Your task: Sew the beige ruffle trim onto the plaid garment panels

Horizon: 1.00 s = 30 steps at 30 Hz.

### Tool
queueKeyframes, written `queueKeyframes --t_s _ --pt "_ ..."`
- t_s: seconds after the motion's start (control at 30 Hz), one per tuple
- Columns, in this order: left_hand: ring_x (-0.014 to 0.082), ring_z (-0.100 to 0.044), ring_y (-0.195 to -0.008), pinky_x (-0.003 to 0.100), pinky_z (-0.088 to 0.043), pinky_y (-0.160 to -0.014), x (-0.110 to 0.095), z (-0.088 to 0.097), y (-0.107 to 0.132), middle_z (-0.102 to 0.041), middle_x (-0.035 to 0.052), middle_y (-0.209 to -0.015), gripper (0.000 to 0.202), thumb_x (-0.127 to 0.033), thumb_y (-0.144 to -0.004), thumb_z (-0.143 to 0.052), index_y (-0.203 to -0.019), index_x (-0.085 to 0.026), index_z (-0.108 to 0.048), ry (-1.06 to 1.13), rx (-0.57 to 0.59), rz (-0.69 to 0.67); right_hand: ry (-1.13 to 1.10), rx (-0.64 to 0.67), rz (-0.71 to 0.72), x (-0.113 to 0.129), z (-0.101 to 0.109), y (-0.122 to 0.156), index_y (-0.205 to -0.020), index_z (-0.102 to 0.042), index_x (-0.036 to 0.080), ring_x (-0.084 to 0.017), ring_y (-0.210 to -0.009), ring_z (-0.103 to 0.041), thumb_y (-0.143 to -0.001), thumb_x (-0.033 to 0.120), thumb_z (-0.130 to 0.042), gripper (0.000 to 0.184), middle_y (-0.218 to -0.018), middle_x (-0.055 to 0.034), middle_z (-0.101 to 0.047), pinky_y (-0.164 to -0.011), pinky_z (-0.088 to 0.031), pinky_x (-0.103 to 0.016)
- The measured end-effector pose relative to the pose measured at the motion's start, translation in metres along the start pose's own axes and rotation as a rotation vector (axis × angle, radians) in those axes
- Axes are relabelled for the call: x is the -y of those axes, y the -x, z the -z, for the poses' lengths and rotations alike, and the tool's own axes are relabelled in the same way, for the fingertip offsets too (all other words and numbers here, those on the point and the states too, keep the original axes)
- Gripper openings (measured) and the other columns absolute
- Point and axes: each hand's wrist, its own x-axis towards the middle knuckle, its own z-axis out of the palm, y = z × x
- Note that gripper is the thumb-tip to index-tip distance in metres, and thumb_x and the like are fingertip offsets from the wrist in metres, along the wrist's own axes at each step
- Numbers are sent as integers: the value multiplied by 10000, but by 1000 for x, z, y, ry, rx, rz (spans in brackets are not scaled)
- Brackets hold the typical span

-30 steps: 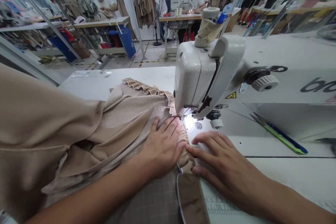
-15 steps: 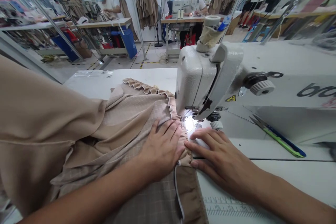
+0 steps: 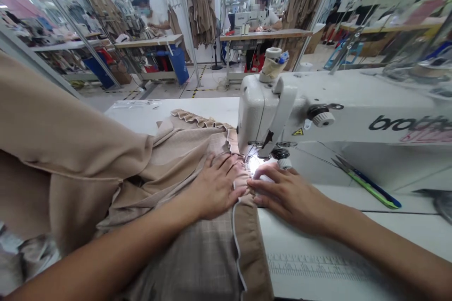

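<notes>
Beige checked fabric (image 3: 208, 244) with a brown ruffle strip (image 3: 249, 244) along its right edge lies under the needle area of a white sewing machine (image 3: 261, 108). My left hand (image 3: 217, 186) rests flat on the fabric, fingers spread, beside the gathered edge and just short of the lit presser foot. On the other side, my right hand (image 3: 287, 193) has its fingers stretched out, with the index fingertip and thumb touching the ruffle's outer edge. A lamp glow washes out the needle plate, and the needle tip is hard to make out.
Thread snips (image 3: 367, 183) with green and blue handles lie on the machine bed at right. A printed ruler scale (image 3: 307, 265) marks the table front. Plain beige cloth (image 3: 88, 127) is heaped at left. Two people sit at other machines behind.
The ruffle strip and fabric have shifted forward toward the needle, with both my hands moving slightly forward alongside. The camera view has also shifted, showing more of the machine's arm.
</notes>
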Motion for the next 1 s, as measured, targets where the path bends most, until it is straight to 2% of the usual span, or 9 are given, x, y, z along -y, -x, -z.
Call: queueKeyframes --t_s 0.1,0.2,0.3,0.37,0.5,0.67,0.77,0.87,1.0 --pt "382 -432 -1421 639 -259 -1181 -12 16 1 -550 215 -1487 471 -386 -1045 -444 -1385 -80 -556 -17 24 17 -61 21 13 -4 2 -4 -1222 -703 253 -267 -1058 -674 -1071 345 -471 291 -1227 -86 -697 -962 -469 -486" --pt "360 -566 -1241 577 -417 -1069 -40 31 4 -654 193 -1321 379 -343 -1024 -456 -1232 -89 -646 87 34 66 -157 2 12 -8 1 -6 -1179 -716 242 -257 -1080 -662 -1071 338 -470 285 -1195 -85 -708 -1013 -444 -493" --pt "366 -599 -1142 574 -476 -988 -66 32 6 -685 190 -1223 361 -327 -970 -538 -1200 -75 -658 162 132 142 -234 -14 -15 -13 -2 -3 -1228 -698 258 -255 -1126 -642 -1072 365 -459 304 -1208 -80 -706 -1060 -421 -514" --pt "383 -590 -1145 586 -474 -978 -73 28 5 -676 215 -1222 333 -212 -950 -504 -1193 -44 -657 160 191 192 -266 -21 -52 -16 -4 1 -1301 -656 254 -263 -1168 -623 -1065 377 -463 329 -1244 -88 -702 -1081 -420 -522" --pt "364 -596 -1043 565 -461 -962 -56 23 -2 -686 206 -1065 249 -85 -834 -481 -982 -72 -681 396 154 257 -254 -41 -150 -23 -5 10 -1358 -612 178 -319 -1296 -548 -1039 394 -480 407 -1304 -145 -681 -1108 -426 -552" --pt "231 -638 -921 364 -525 -873 -8 32 -7 -700 82 -993 238 -280 -936 -431 -1004 -171 -632 680 91 316 -195 -107 -132 -25 -7 12 -1249 -693 200 -326 -1288 -562 -1047 396 -462 364 -1231 -140 -702 -1088 -447 -551" --pt "227 -642 -1012 340 -497 -959 11 34 -8 -726 66 -1041 266 -318 -945 -447 -1031 -187 -662 916 33 407 -178 -99 -86 -19 -12 8 -1281 -691 240 -303 -1239 -596 -1037 335 -493 328 -1211 -106 -713 -1133 -399 -559" --pt "221 -651 -993 322 -487 -961 18 28 -10 -750 49 -1025 239 -323 -913 -532 -1009 -197 -711 1140 28 489 -147 -78 -82 -11 -18 4 -1419 -609 277 -316 -1250 -596 -1010 291 -534 416 -1255 -99 -699 -1159 -347 -603" --pt "183 -649 -825 269 -495 -810 19 21 -11 -740 13 -847 216 -318 -873 -599 -979 -189 -738 1362 87 619 -77 -46 -79 -5 -25 2 -1519 -506 298 -346 -1274 -577 -1042 317 -475 479 -1322 -122 -654 -1122 -364 -626"
